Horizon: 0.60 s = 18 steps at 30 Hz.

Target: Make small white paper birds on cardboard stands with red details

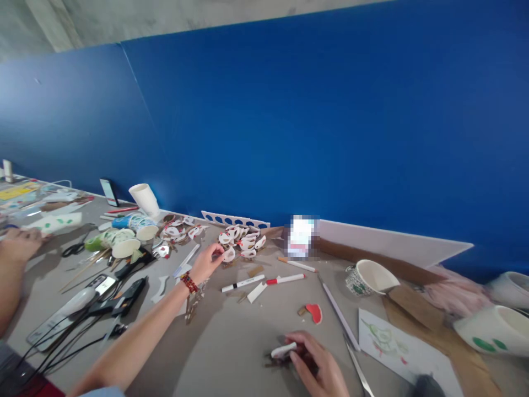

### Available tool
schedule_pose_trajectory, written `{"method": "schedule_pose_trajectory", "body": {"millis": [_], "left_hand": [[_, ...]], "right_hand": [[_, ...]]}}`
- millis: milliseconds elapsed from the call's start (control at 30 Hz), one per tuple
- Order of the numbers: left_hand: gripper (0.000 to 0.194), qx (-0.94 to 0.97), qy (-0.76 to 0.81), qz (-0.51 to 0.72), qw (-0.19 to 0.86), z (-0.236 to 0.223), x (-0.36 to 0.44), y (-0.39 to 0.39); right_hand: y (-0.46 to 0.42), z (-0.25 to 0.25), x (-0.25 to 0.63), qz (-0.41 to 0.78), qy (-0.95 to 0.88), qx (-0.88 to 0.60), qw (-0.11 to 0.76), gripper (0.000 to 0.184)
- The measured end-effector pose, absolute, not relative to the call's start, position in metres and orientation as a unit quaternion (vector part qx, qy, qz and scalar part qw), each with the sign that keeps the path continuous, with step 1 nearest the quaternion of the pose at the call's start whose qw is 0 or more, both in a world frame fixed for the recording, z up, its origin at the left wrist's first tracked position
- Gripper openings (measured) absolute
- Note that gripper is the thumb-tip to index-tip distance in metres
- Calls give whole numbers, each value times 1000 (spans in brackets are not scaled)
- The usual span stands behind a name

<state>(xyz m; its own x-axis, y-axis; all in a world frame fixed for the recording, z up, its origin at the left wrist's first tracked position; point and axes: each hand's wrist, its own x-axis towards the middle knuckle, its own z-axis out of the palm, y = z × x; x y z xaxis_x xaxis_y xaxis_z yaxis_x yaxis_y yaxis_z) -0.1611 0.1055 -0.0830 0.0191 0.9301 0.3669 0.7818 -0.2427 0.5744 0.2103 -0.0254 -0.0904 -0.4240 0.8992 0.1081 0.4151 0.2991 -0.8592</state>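
My left hand point(205, 264), a beaded bracelet on its wrist, reaches to a cluster of small white cut-out pieces point(243, 238) with red and brown marks. Its thumb and index finger pinch a white cut-out piece point(228, 255) at the near edge of that cluster. Close to the front of the table, my right hand point(320, 364) holds a small white piece point(283, 350) between its fingertips, with a dark shadowed part beneath it. Beyond it lie a red heart-shaped piece point(314, 313), a red-capped marker point(286, 279) and a white marker point(243, 283).
On the left, another person's hand point(25, 242) rests near paper cups point(125, 245), scissors point(77, 248), a glue gun point(124, 298) and cables. A blurred phone point(301, 237) leans at the blue partition point(330, 121). To the right are a cut cup point(372, 277) and a drawing point(397, 344).
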Motion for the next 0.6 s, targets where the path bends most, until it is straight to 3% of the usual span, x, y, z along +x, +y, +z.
{"method": "schedule_pose_trajectory", "body": {"millis": [233, 600], "left_hand": [[12, 717, 592, 366, 35, -73, -174, 105], [24, 727, 585, 359, 20, -94, -173, 103]], "right_hand": [[-27, -95, 211, 397, -742, -447, 304, 28], [-27, -96, 212, 408, -737, -440, 311, 26]]}}
